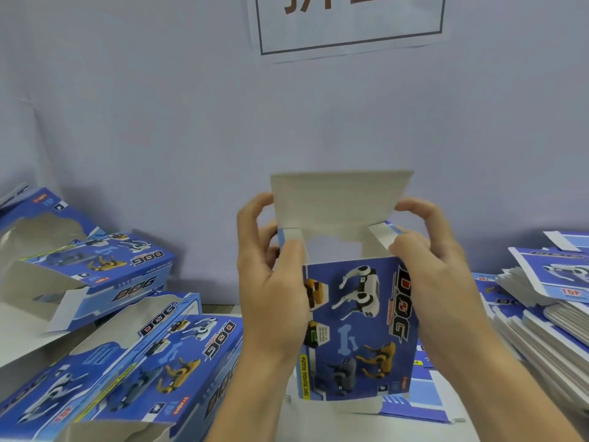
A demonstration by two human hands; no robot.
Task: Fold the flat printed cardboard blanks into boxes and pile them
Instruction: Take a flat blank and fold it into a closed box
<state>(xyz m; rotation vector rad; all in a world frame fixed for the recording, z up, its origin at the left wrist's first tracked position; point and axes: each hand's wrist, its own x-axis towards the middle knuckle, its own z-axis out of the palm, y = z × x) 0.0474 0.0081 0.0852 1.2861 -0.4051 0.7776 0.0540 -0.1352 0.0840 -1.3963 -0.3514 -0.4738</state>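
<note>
So, mid-fold: blue dog-print box [360, 323] held upright above the bench [318, 422], top flap [341, 199] standing up, white inside showing. Left hand [271, 275] curled round the left edge, thumb on the small side flap [291, 234]. Right hand [427, 260] gripping the right edge, fingers pinching the other side flap [384, 232]. Folded boxes [134, 346] heaped at left, flat blanks [541, 301] stacked at right.

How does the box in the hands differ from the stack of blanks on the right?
The box in the hands is opened into a hollow upright tube with its top flap raised; the stack of blanks lies flat, unfolded. The box is held off the table by the left hand and right hand; the stack rests on the table untouched. The box is one piece; the stack holds many. Both share the blue dog print.
</note>
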